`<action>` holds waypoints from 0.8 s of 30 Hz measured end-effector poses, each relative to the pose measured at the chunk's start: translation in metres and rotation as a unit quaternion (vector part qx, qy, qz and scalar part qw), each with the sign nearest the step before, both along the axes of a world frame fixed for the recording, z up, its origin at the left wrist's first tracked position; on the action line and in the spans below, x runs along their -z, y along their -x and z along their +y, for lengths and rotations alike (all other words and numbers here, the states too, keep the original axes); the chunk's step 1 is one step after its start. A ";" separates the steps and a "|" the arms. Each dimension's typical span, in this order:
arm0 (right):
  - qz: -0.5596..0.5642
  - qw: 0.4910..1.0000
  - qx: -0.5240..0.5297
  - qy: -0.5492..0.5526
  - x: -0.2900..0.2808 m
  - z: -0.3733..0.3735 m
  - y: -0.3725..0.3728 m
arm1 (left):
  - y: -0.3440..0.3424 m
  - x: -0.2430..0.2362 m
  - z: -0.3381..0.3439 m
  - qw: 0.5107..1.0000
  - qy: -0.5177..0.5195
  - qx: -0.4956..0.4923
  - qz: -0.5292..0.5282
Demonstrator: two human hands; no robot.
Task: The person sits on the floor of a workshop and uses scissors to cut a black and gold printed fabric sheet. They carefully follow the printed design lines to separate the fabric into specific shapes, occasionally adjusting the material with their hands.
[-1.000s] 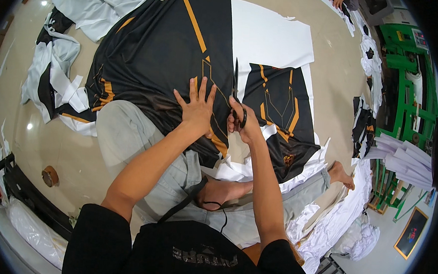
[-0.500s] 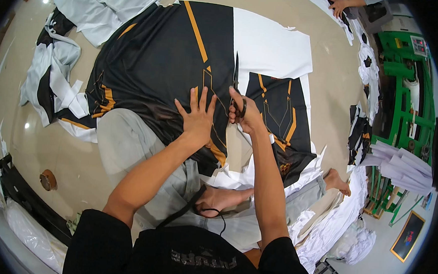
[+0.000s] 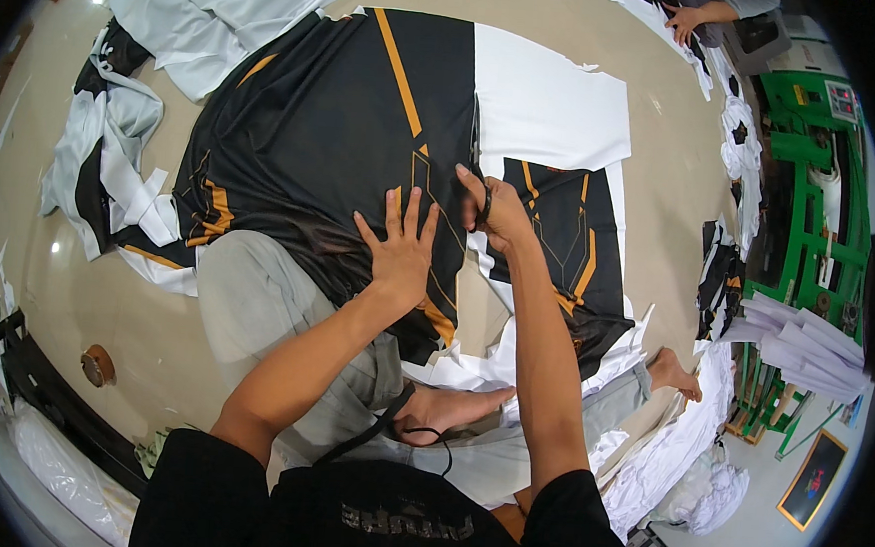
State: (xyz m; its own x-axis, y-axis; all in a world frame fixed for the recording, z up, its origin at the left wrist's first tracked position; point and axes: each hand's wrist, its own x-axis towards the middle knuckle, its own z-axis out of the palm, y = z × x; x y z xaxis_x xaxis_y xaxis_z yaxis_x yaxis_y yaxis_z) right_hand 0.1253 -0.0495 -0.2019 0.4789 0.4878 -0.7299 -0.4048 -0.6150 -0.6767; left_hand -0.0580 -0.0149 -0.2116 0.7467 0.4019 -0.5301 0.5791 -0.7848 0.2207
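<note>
On the floor before me lies a large black fabric piece with orange stripes (image 3: 327,106), bordered by white fabric (image 3: 553,105). My left hand (image 3: 399,251) rests palm-down on the black piece, fingers spread. My right hand (image 3: 496,212) grips dark-handled scissors (image 3: 483,206), whose blades point away from me along the edge where black meets white. To their right is a second black and orange panel (image 3: 550,230), with white scraps beneath its lower edge.
Gray and white fabrics (image 3: 203,18) lie beyond and left. Fabric strips (image 3: 740,152) line the right, beside a green machine (image 3: 803,196) and white sheets (image 3: 794,335). A co-worker's hand (image 3: 689,18) works at the upper right. A small round brown object (image 3: 96,363) sits at lower left.
The scissor blades, earlier clearly visible above my right hand, now mostly blend into the fabric edge. The view has shifted so everything appears slightly lower; my left hand stays spread on the fabric.
</note>
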 end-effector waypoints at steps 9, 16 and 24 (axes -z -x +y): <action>0.003 1.000 -0.002 -0.020 0.005 0.027 -0.027 | 0.001 0.004 -0.005 0.999 -0.030 -0.010 -0.039; 0.032 0.999 0.014 -0.038 0.003 0.050 -0.042 | 0.004 0.015 -0.009 0.995 -0.072 -0.016 -0.070; -0.007 0.999 -0.011 -0.029 0.017 0.063 -0.058 | 0.004 0.020 -0.012 0.991 -0.100 -0.020 -0.090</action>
State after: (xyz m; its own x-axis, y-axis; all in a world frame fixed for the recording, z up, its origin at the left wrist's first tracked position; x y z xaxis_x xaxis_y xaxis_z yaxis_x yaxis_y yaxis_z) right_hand 0.1838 0.0132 -0.2192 0.4786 0.5396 -0.6927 -0.3815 -0.5827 -0.7175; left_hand -0.0623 -0.0271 -0.2312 0.8032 0.5160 -0.2976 0.5758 -0.8006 0.1658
